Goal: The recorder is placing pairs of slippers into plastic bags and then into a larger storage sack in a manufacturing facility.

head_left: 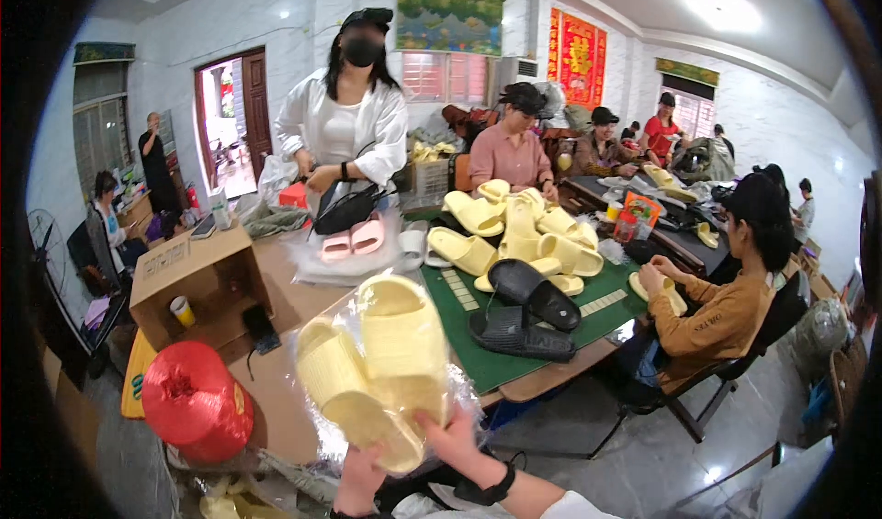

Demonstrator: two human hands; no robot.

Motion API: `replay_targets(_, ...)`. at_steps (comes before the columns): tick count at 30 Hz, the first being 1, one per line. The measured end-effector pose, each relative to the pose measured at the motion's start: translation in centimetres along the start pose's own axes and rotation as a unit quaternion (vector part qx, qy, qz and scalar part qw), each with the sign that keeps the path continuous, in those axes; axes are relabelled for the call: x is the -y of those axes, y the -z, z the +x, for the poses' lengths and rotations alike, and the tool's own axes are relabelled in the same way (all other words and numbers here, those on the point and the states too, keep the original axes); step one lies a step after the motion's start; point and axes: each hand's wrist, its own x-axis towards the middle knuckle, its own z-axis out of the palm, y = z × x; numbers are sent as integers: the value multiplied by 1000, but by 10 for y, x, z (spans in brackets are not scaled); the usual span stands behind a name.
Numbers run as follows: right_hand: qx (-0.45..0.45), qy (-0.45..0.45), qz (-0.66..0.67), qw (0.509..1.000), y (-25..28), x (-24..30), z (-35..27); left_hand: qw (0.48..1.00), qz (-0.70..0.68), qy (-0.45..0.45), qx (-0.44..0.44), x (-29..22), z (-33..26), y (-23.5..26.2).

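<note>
In front of me is a pair of pale yellow slide slippers (397,335), sole ends toward me, inside a clear plastic bag (323,427). My left hand (363,471) is closed on the lower end of the bagged pair. Gripping its lower right side is my right hand (450,434), with a black band on the wrist. Just beyond, two black slides (525,310) lie on a green mat (464,340), beside a heap of yellow slides (519,230). A pair of pink slides (353,240) rests on plastic bags farther back.
Left of me stand a red roll of plastic twine (196,400) and an open cardboard box (197,276) with a yellow cup inside. A phone (261,326) lies near the box. A person in white (342,124) stands across the table; another in a mustard top (726,289) sits at right.
</note>
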Motion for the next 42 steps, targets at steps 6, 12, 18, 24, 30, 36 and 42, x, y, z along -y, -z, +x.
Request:
replay_targets(6,134,48,-131,981,-17,-27,-15,956,220,-177,-76,14,-38,23)
replay_targets(12,322,-54,-232,916,11,-29,-2,948,206,-157,-188,-44,-107,82)
replay_targets(18,111,209,-368,899,29,-44,48,827,333,-190,-411,-178,-262,133)
replay_targets(24,286,172,-233,914,-26,-25,-7,875,288,-49,-385,-211,-348,116)
replay_targets(30,705,206,-149,662,-85,-73,-87,891,272,86,-353,-145,-293,181)
replay_targets(36,716,292,-280,569,-100,-123,-111,942,152,-19,-297,-62,-194,276)
replay_targets(42,701,269,-174,638,-109,-104,-94,838,278,-61,-466,-5,-128,306)
